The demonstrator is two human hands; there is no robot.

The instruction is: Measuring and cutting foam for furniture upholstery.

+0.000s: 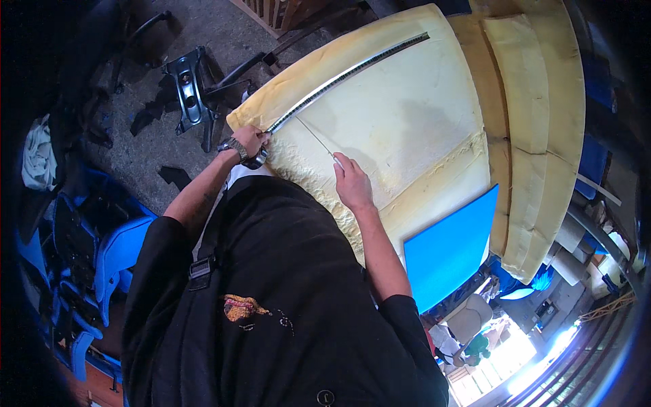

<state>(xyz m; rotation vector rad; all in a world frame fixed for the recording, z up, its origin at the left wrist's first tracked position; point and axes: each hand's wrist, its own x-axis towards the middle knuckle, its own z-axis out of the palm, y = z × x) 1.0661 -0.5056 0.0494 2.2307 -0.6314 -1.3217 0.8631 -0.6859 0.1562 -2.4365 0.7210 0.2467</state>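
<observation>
A large pale yellow foam sheet (400, 115) lies before me. A long metal ruler (346, 73) runs across it from near left to far right. My left hand (251, 140), with a wristwatch, presses down on the ruler's near end at the foam's left edge. My right hand (351, 180) rests on the foam and holds a small marking tool, its tip at the end of a thin line (315, 138) drawn on the foam. Which kind of tool it is I cannot tell.
More foam slabs (536, 129) are stacked at the right. A blue board (451, 247) leans below the sheet's near right edge. Black chair parts (190, 88) lie on the grey floor at upper left. Blue plastic seats (108, 251) sit at the left.
</observation>
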